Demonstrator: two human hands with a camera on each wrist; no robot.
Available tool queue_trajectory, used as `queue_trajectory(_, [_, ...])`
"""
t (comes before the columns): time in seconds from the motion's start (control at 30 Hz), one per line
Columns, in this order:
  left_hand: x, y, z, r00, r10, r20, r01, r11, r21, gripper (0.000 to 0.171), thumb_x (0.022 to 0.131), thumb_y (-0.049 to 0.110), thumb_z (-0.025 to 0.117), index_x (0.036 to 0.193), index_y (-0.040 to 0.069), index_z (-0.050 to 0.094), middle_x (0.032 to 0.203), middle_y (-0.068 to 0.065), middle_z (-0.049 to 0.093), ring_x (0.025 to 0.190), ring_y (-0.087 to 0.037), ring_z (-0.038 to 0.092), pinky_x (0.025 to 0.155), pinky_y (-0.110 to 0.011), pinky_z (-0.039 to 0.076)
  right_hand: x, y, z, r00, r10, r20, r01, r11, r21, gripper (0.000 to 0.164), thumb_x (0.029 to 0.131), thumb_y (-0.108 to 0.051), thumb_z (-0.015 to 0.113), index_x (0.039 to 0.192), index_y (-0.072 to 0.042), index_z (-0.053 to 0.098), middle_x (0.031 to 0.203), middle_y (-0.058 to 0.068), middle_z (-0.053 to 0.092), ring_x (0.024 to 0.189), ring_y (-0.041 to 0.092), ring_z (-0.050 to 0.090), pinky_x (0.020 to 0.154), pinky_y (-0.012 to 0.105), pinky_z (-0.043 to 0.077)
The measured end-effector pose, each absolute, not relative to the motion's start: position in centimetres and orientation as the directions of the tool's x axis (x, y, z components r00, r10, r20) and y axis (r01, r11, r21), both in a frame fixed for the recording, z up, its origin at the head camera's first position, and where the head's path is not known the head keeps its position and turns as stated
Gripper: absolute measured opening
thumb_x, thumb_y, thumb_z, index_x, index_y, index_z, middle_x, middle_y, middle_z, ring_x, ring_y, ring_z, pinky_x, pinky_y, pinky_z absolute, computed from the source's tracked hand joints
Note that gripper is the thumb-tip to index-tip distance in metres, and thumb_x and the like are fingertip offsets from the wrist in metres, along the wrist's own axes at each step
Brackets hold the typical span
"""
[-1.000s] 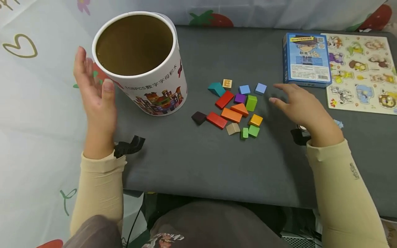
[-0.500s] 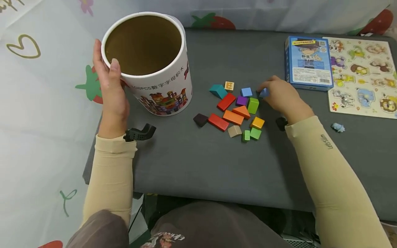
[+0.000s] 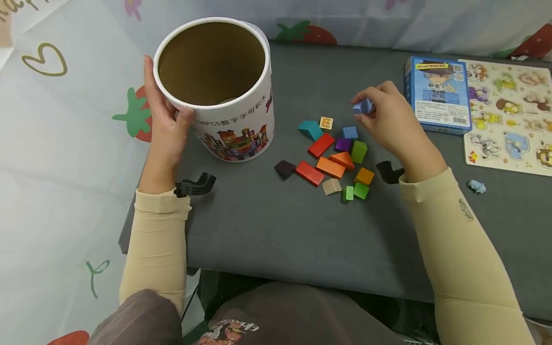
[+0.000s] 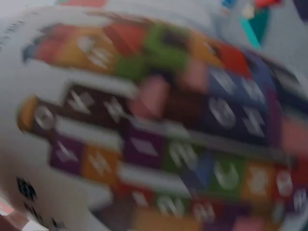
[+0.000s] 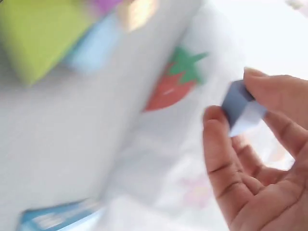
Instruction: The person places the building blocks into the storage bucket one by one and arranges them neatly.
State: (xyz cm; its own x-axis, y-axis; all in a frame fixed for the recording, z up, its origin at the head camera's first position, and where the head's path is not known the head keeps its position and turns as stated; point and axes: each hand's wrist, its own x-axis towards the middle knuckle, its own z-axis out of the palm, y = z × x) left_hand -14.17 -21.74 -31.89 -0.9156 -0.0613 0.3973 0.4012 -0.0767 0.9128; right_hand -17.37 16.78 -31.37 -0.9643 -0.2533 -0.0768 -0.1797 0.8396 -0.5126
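Note:
A large white printed bucket (image 3: 246,117) stands at the table's left, its top open and its brown inside showing. My left hand (image 3: 166,134) rests against its left side, fingers along the wall and thumb on the front below the rim. The blurred printed wall of the bucket (image 4: 183,125) fills most of the left wrist view. Above the table, my right hand (image 3: 390,117) pinches a small light blue block (image 3: 362,106) between thumb and fingers. The right wrist view shows this blue block (image 5: 240,108) at the fingertips. Below and left of that hand lies a group of coloured blocks (image 3: 330,166).
A blue box (image 3: 440,96) stands at the back right, beside an animal puzzle board (image 3: 509,117). A small pale blue figure (image 3: 477,186) lies in front of the board. Strawberry-printed white cloth (image 3: 86,191) borders the grey table (image 3: 258,230) at the left and back.
My right hand has reached to a blue block at the group's right, taken it and raised it from the table. My left hand has come from beside the bucket to touch its side.

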Motion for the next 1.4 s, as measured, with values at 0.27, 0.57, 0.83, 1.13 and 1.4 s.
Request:
queue_trajectory(0.27, [-13.5, -21.9, -31.9, -0.895, 0.014, 0.445, 0.444, 0.111, 0.889, 0.139, 0.059, 0.054, 0.085, 0.152, 0.010, -0.007, 0.154, 0.000, 0.023, 0.126, -0.032, 0.042, 0.092, -0.037, 0.046, -16.4, 11.0, -27.3, -0.923, -0.362, 0.132, -0.349, 0.641, -0.684, 0.041, 0.089, -0.020, 0.068, 0.128, -0.018, 0.058, 0.116, 0.003, 0.049, 0.097, 0.010, 0.057, 0.087, 0.026, 0.047])
queue_trajectory(0.57, [-13.4, -22.1, -31.5, -0.924, -0.041, 0.381, 0.368, 0.188, 0.911, 0.130, 0.059, 0.054, 0.086, 0.153, 0.012, 0.008, 0.148, 0.000, 0.022, 0.130, -0.025, 0.034, 0.100, -0.043, 0.039, -16.4, 4.6, -24.7, -0.808, -0.425, 0.409, -0.572, 0.394, -0.719, 0.047, 0.085, -0.028, 0.072, 0.126, -0.010, 0.058, 0.115, -0.006, 0.062, 0.102, 0.001, 0.053, 0.090, 0.021, 0.040])
queue_trajectory(0.83, [-13.2, -22.3, -32.0, -0.935, -0.024, 0.354, 0.339, 0.235, 0.911, 0.113, 0.065, 0.049, 0.084, 0.151, 0.016, 0.019, 0.145, 0.001, 0.024, 0.130, -0.024, 0.035, 0.103, -0.047, 0.035, -16.3, 1.6, -24.6, -0.822, -0.446, 0.353, -0.535, 0.395, -0.747, 0.048, 0.088, -0.031, 0.069, 0.128, -0.010, 0.054, 0.120, -0.005, 0.058, 0.110, -0.001, 0.047, 0.097, 0.017, 0.031])
queue_trajectory(1.13, [-13.2, -22.2, -32.5, -0.941, -0.045, 0.336, 0.319, 0.214, 0.923, 0.114, 0.063, 0.052, 0.084, 0.150, 0.017, 0.020, 0.143, 0.002, 0.025, 0.128, -0.026, 0.038, 0.100, -0.048, 0.038, -16.7, 0.4, -25.6, -0.860, -0.434, 0.270, -0.497, 0.589, -0.637, 0.049, 0.090, -0.040, 0.063, 0.132, -0.017, 0.052, 0.118, -0.007, 0.056, 0.102, 0.006, 0.046, 0.083, 0.016, 0.038])
queue_trajectory(1.4, [-13.1, -22.3, -32.6, -0.950, -0.041, 0.310, 0.293, 0.227, 0.929, 0.110, 0.067, 0.051, 0.081, 0.151, 0.021, 0.018, 0.145, 0.004, 0.021, 0.129, -0.026, 0.036, 0.103, -0.050, 0.033, -17.0, -0.1, -26.3, -0.852, -0.436, 0.291, -0.505, 0.532, -0.680, 0.034, 0.095, -0.029, 0.059, 0.126, -0.016, 0.056, 0.116, -0.008, 0.054, 0.101, 0.006, 0.045, 0.078, 0.017, 0.041])
